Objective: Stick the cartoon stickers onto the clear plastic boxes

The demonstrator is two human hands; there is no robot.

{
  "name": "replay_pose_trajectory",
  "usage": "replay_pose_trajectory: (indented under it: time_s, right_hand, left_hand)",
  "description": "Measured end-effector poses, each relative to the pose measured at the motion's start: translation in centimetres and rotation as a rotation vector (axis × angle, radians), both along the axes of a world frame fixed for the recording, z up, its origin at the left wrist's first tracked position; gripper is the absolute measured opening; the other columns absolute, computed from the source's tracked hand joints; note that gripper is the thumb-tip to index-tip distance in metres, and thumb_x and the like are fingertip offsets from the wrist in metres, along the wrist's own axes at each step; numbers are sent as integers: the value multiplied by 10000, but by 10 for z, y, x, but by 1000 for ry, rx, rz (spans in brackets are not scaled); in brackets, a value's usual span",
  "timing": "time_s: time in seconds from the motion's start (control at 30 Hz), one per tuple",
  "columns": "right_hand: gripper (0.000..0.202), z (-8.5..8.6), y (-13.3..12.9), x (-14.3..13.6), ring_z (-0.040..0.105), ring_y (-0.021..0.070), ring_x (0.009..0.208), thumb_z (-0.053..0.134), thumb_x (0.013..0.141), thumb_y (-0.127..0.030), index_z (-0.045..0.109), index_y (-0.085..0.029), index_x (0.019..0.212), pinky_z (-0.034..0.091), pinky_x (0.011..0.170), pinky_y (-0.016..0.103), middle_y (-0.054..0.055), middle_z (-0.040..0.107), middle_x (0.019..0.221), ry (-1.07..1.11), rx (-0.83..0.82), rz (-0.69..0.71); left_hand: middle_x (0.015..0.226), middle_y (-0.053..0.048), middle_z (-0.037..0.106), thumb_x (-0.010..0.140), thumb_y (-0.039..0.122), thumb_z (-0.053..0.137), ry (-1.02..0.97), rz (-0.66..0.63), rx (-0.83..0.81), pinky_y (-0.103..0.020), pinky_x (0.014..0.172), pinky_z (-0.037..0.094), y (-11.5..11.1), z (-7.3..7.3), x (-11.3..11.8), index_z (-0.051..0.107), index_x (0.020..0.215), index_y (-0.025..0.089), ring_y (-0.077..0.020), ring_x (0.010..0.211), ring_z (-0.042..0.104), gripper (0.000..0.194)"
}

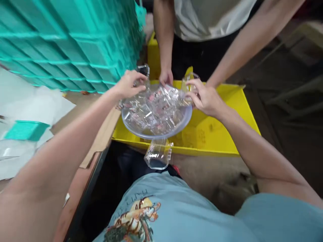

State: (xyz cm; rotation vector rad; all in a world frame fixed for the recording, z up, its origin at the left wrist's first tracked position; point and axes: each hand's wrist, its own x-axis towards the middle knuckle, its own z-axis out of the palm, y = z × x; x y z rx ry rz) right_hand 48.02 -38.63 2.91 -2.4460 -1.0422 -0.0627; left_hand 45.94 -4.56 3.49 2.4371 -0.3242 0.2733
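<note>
A shallow translucent basin (188, 118) is heaped with clear plastic cups (153, 111), some bearing pink and dark prints. At its left rim, my left hand (131, 84) has its thumb and fingers closed on a clear plastic cup (144, 71), partly hidden. Over the right rim, my right hand (205, 97) grips another clear plastic cup (188, 82) between thumb and fingers. One more cup (158, 155), with a handle, shows tilted below the basin's near edge, in front of the yellow bin; whether anything supports it is unclear.
A yellow bin (222, 134) is under the basin. Opposite me, a co-worker's hand (166, 77) touches the far rim; their other hand is mostly hidden. Teal crates (75, 43) are stacked at left, near cardboard (103, 134) and a small teal box (27, 130).
</note>
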Motion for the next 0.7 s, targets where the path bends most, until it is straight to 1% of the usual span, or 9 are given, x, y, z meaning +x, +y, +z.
replay_pose_trajectory:
  time_s: [0.03,0.1,0.17,0.27,0.37,0.47,0.53,0.6,0.7]
  right_hand:
    - [412,-3,-1,0,707,215,872,406,1002,-310,386,-197,1398,486,875,384,66,732,1031,2,19,3]
    - [386,-8,-2,0,685,205,973,374,1018,-303,417,-200,1387,456,898,367,64,723,1092,0,59,21]
    - [368,-11,-2,-2,656,193,1058,334,1032,-305,441,-205,1369,435,902,347,60,705,1152,1,87,30]
    - [334,-11,0,-9,610,211,1144,340,1039,-318,483,-199,1317,425,903,343,69,683,1206,-24,103,12]
    - [316,-8,2,-16,563,245,1198,355,1043,-317,487,-178,1295,417,939,369,107,643,1261,-58,112,-39]
    - [335,-5,4,-20,555,255,1192,340,1051,-308,456,-158,1328,406,961,392,133,614,1281,-96,141,-138]
    - [344,-3,6,-22,603,229,1111,345,1051,-304,449,-166,1348,416,944,374,117,648,1210,-89,159,-162]
    - [332,0,9,-28,646,194,1016,353,1046,-300,481,-186,1331,437,912,340,94,669,1163,-68,210,-142]
    - [306,12,9,-51,679,167,901,385,1029,-311,544,-218,1273,492,804,302,67,680,1139,1,364,-129]
  left_hand:
    - [889,14,644,660,268,763,-2,5,3,-419,1082,322,-1,-4,2,664,973,254,-207,997,508,328]
    - [972,15,646,664,338,796,-1,12,-4,-458,1174,175,-4,-6,4,654,1010,250,-214,1104,429,384]
    - [1010,27,655,685,338,802,14,19,-5,-489,1200,64,-10,-5,4,631,1079,258,-220,1168,371,437]
    - [1023,46,673,687,279,817,40,25,-12,-500,1207,-23,-20,-4,3,620,1085,273,-222,1215,330,444]
    - [1062,32,673,664,234,834,61,41,-70,-478,1215,-41,-26,-8,6,641,1011,240,-219,1212,333,397]
    - [1112,23,661,694,221,817,81,59,-63,-464,1218,-15,-28,-11,10,633,1071,224,-213,1225,341,420]
    - [1136,15,656,737,238,791,89,63,-17,-472,1214,24,-27,-12,11,605,1156,209,-213,1236,350,459]
    - [1131,7,661,763,266,775,91,80,16,-478,1207,57,-25,-13,12,589,1195,193,-220,1219,371,476]
    - [1175,9,656,803,327,738,79,107,62,-469,1199,110,-23,-15,11,552,1265,206,-225,1201,397,512]
